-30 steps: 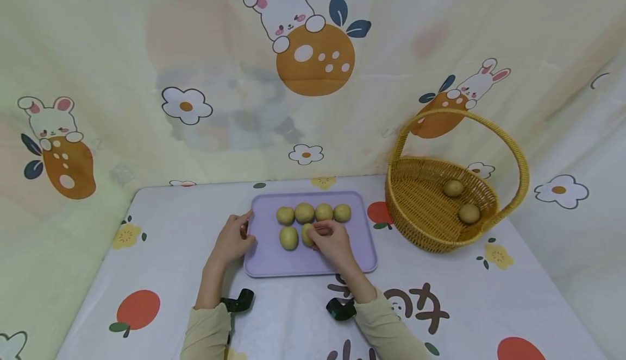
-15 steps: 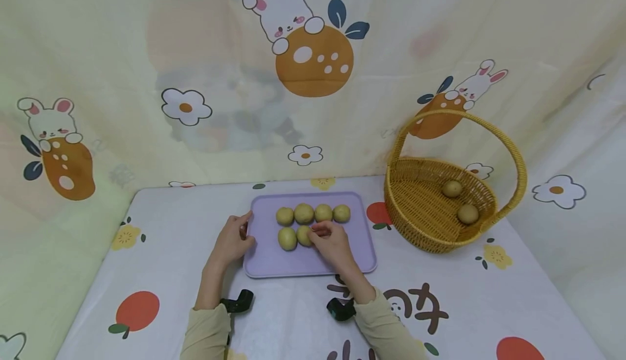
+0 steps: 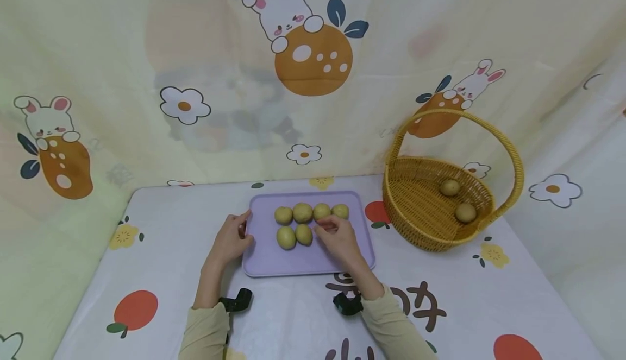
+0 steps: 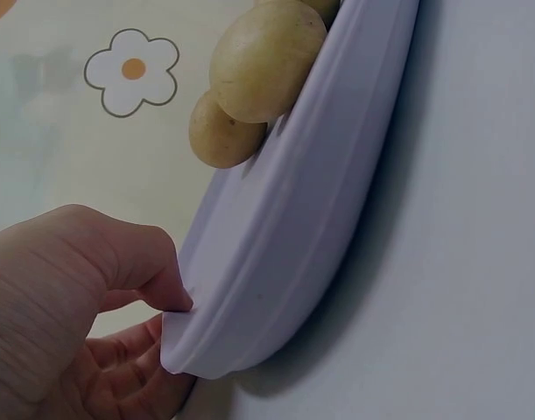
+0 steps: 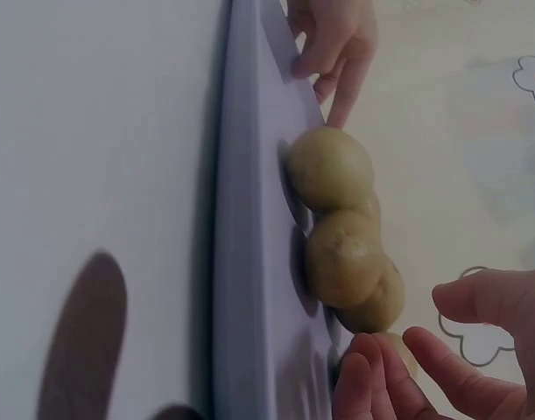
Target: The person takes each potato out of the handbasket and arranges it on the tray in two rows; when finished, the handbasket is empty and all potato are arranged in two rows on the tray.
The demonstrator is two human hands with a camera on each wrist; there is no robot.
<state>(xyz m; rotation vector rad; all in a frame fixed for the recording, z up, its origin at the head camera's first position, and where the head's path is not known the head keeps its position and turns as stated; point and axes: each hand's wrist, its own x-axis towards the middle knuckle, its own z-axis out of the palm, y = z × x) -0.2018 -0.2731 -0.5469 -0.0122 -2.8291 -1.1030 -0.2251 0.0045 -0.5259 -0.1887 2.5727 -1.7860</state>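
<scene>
A lilac tray point(image 3: 288, 266) carries several yellow-brown potatoes in two rows. Several make up the back row point(image 3: 302, 213), and two lie in front, a left potato point(image 3: 286, 237) and a right potato point(image 3: 304, 234). My left hand point(image 3: 232, 237) grips the tray's left rim, thumb on top and fingers beneath in the left wrist view, where the potatoes point(image 4: 269, 61) rise above the rim. Just right of the front-right potato hovers my right hand point(image 3: 340, 240), fingers and thumb apart with nothing between them. It hides part of the back row's right end.
A woven yellow basket point(image 3: 415, 229) with a tall arched handle stands right of the tray, two potatoes point(image 3: 465, 213) inside it. A printed cloth point(image 3: 176, 262) covers the table, and a printed curtain point(image 3: 235, 153) hangs behind.
My right hand has let go of the front-right potato and drawn back to the right. That potato now rests close beside the left one. The left hand keeps its place on the tray.
</scene>
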